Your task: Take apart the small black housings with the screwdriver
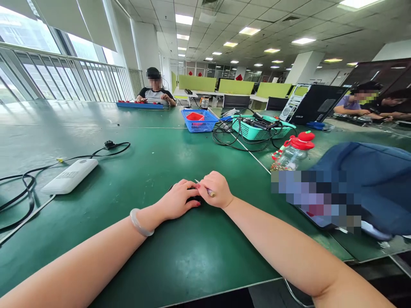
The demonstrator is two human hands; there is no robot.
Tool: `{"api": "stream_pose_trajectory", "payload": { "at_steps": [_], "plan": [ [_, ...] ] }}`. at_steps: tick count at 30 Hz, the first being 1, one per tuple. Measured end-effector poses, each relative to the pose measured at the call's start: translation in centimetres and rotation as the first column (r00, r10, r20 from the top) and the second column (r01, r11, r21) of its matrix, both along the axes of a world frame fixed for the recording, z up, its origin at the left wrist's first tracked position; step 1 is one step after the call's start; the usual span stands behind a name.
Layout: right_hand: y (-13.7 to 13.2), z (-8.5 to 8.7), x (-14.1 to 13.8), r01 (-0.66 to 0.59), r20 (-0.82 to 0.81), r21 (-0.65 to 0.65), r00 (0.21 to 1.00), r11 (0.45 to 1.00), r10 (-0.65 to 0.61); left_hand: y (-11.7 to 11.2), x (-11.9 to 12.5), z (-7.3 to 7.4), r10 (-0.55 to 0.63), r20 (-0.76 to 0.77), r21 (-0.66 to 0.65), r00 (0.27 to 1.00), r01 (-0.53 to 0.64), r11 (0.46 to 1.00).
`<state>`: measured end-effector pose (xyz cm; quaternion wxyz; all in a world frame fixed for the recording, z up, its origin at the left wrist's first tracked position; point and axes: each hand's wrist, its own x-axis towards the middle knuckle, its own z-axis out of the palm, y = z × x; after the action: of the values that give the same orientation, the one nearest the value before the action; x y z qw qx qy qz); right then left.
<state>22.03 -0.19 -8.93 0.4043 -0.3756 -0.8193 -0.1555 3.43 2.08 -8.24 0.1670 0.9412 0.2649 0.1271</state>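
My left hand [178, 197] rests low over the green table, its fingers curved around a small black object [195, 198]. Most of that object is hidden under the fingers, so its kind does not show. A pale ring bangle circles my left wrist. Close beside it, touching or nearly touching the left fingertips, is my right hand [215, 190], closed in a fist. It grips a slim pointed tool [210, 193] with a thin tip towards the left hand and a light, rounded handle end; its exact kind is unclear.
A white power bank [70, 176] and black cables lie left. Further back stand a blue basket [199, 125] and a green basket [253, 133] with cables. A red-lidded bottle [293, 155] and a dark blue backpack [369, 179] are right. Other people sit at the far side.
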Motion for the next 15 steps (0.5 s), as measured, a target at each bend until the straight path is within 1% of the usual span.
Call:
{"api": "stream_pose_trajectory", "payload": {
  "at_steps": [2,4,6,7,8,10,12,15],
  "plan": [
    [-0.1,-0.1,-0.3,0.003,0.064,0.049,0.998,0.999,-0.006,-0.5,-0.1,0.2,0.040,-0.003,0.013,0.999,-0.040,0.999],
    [-0.1,-0.1,-0.3,0.031,0.086,0.069,0.996,0.997,-0.037,-1.3,-0.7,0.5,0.079,-0.017,0.015,0.997,-0.079,0.997],
    [-0.1,-0.1,-0.2,0.064,0.093,0.070,0.993,0.996,-0.070,-2.3,-2.4,0.9,0.111,-0.035,0.009,0.993,-0.111,0.994],
    [-0.1,-0.1,-0.1,0.076,0.095,0.066,0.992,0.995,-0.082,-2.9,-3.7,1.1,0.128,-0.040,0.008,0.991,-0.128,0.992],
    [-0.1,-0.1,-0.1,0.083,0.099,0.061,0.991,0.995,-0.089,-3.4,-5.4,1.3,0.148,-0.044,0.010,0.988,-0.148,0.989],
    [-0.2,-0.1,-0.1,0.082,0.107,0.054,0.990,0.995,-0.088,-4.2,-9.5,1.4,0.219,-0.059,0.026,0.974,-0.217,0.976],
    [-0.2,-0.1,-0.4,0.071,0.117,0.046,0.990,0.996,-0.076,-4.4,-14.6,1.4,0.307,-0.095,0.034,0.947,-0.306,0.952],
    [-0.1,-0.1,-0.7,0.050,0.128,0.036,0.990,0.998,-0.054,-3.8,-22.2,1.1,0.457,-0.134,0.080,0.879,-0.450,0.889]
  ]
}}
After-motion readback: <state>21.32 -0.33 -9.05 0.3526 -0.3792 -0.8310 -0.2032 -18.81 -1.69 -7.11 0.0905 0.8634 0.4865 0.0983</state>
